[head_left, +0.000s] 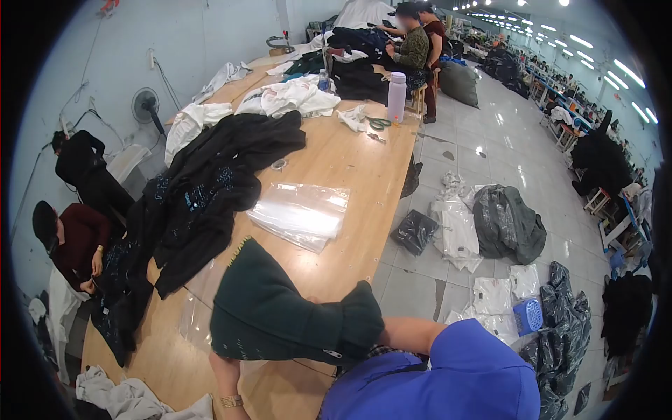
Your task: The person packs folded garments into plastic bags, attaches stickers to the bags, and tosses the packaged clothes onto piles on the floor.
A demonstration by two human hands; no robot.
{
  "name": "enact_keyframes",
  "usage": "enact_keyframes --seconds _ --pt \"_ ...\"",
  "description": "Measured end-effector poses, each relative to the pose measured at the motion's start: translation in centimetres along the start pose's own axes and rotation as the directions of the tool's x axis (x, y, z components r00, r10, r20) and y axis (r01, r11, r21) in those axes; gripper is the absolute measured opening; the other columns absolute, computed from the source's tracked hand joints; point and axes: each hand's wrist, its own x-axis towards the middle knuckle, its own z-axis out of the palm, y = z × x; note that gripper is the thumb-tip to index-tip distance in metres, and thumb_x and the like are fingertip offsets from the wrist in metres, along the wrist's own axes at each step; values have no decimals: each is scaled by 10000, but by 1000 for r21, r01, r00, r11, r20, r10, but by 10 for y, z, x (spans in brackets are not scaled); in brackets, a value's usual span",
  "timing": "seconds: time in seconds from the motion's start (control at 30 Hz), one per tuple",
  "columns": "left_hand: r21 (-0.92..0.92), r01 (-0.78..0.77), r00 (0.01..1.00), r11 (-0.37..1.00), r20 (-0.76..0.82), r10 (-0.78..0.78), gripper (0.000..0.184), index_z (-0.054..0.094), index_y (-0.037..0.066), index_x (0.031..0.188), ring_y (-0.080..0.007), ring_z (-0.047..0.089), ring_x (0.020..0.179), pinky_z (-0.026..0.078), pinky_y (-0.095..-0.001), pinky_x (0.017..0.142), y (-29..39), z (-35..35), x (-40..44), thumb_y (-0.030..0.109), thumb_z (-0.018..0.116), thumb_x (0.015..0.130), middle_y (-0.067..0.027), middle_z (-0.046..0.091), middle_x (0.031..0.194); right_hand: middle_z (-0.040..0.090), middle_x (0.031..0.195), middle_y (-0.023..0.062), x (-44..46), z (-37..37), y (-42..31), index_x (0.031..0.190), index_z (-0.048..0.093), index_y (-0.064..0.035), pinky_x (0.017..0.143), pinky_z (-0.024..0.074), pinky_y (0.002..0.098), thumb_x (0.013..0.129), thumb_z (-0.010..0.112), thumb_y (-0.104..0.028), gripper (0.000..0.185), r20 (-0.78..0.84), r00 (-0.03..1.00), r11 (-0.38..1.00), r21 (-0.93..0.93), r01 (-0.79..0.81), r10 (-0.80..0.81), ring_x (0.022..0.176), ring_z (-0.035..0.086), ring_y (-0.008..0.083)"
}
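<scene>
A dark green garment [273, 308] of thick fabric is raised over the near part of the table, in front of my body. Yellowish threads fringe its upper left edge, and a gathered, ribbed-looking end is on the right. My left hand [222, 361] reaches under its lower left edge, a gold-coloured watch [232, 401] on the wrist; the fingers are hidden behind the cloth. My right forearm [413, 334] passes behind the gathered end, where the garment hides the right hand. Clear plastic bags [301, 213] lie just beyond the garment.
Black garments [210, 182] cover the table's left side; white cloths [287, 96], green-handled scissors [379, 123] and a lilac bottle [397, 96] are farther back. People work at the left and far end. Bagged clothes [458, 231] and a blue basket [528, 316] are on the floor, right.
</scene>
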Motion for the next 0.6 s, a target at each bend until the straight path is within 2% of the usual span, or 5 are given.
enact_keyframes --seconds 0.07,0.33,0.43,0.5,0.6 --pt "-234 157 981 959 -74 -179 498 563 -40 1194 -317 653 792 513 -373 635 13 -7 6 -143 472 715 -193 569 1247 692 935 115 -5 -11 3 1038 632 22 813 536 309 809 667 -318 411 -13 1000 1000 -2 -19 19 806 668 211" --pt "344 -229 954 911 264 141 755 304 6 1428 -247 677 792 510 -289 579 43 -15 30 -96 512 709 -212 431 1403 692 933 106 9 -24 20 1025 641 16 787 534 286 815 670 -312 390 40 998 998 -39 -41 43 795 667 192" --pt "-342 228 939 912 324 -113 714 309 -35 1408 -278 682 838 527 -309 620 99 -49 26 -118 531 734 -220 510 1323 688 942 94 24 -16 24 1020 651 12 770 529 270 812 677 -303 378 13 1000 985 -174 2 0 794 663 178" --pt "-387 257 945 886 291 -147 617 338 -75 1372 -209 676 647 515 -246 517 99 -53 24 -27 592 811 -193 561 1240 682 985 94 25 -1 18 1036 653 10 783 520 265 816 676 -316 394 -149 984 912 -408 32 -101 836 657 169" --pt "-516 372 928 772 236 -289 460 493 -59 1250 -191 641 511 486 -246 429 99 -61 24 140 643 864 -177 593 1140 659 1071 133 58 -12 11 1306 490 -23 840 504 327 733 697 -366 700 246 840 123 -931 344 -484 955 643 221"
